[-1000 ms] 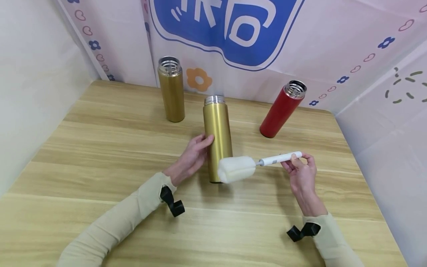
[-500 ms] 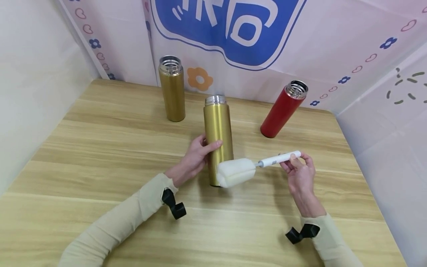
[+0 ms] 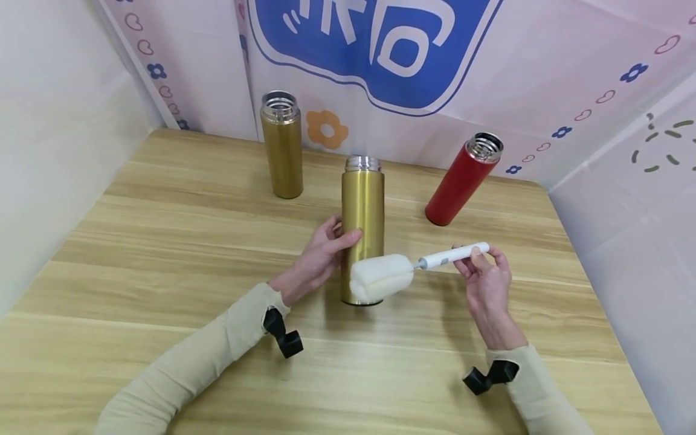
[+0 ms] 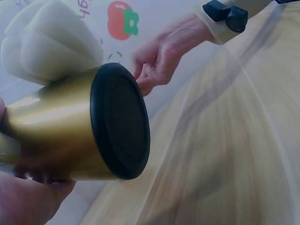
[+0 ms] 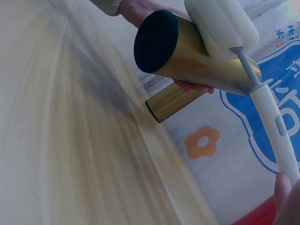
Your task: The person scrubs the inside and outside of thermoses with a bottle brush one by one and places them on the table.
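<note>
My left hand (image 3: 321, 257) grips a gold thermos bottle (image 3: 367, 211) by its left side, thumb across the front. The bottle has a bare silver threaded neck, and its black base (image 4: 124, 122) faces the left wrist view, lifted off the table. A bottle brush (image 3: 383, 277) with a white sponge head lies across the lower front of that bottle, the head against or very near its wall. Between thumb and fingers, my right hand (image 3: 488, 290) pinches the far end of the brush's white handle (image 5: 276, 129). Some left fingers are hidden behind the bottle.
A second gold bottle (image 3: 283, 154) without a lid stands at the back left of the wooden table (image 3: 190, 241). A lidless red bottle (image 3: 459, 184) is at the back right. White printed cloth (image 3: 516, 78) walls the table in behind and at the sides.
The gold bottle in my left hand has shifted slightly right and turned more upright. My left thumb has moved further across its front. The brush has stayed nearly in place.
</note>
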Tool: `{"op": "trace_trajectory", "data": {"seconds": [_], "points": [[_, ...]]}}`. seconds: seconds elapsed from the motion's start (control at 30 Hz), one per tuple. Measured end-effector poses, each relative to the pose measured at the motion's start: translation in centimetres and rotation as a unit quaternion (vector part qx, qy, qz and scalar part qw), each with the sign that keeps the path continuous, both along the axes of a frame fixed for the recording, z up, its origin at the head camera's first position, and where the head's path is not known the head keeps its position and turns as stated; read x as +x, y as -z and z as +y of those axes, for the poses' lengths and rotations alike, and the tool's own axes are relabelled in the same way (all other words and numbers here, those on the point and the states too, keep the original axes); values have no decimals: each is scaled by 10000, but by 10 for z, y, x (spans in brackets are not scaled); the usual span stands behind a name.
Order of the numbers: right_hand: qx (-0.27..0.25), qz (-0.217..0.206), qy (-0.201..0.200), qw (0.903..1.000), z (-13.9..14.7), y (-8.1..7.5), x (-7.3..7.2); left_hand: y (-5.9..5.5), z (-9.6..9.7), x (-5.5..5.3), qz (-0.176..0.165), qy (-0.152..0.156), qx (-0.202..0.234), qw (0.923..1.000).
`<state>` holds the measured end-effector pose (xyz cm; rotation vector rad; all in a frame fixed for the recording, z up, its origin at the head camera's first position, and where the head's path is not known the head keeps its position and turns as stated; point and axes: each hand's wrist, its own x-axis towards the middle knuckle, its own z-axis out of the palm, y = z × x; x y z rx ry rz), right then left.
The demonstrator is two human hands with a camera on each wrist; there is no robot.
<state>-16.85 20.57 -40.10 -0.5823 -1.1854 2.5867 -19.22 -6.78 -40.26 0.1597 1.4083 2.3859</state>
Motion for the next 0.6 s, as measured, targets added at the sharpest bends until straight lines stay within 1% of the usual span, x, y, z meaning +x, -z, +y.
{"op": "trace_trajectory", "data": {"seconds": [0.23,0.37,0.6], "points": [[-267,-4,181,9995,-2,-5,-13,0,-3,3,110,201,-99,9997],[-469,16,304,9984,-2,-8,-20,2,-3,3,186,267,-60,9995],[-758,36,626,9951,-1,-15,-34,3,-3,5,348,554,-203,9977]]}}
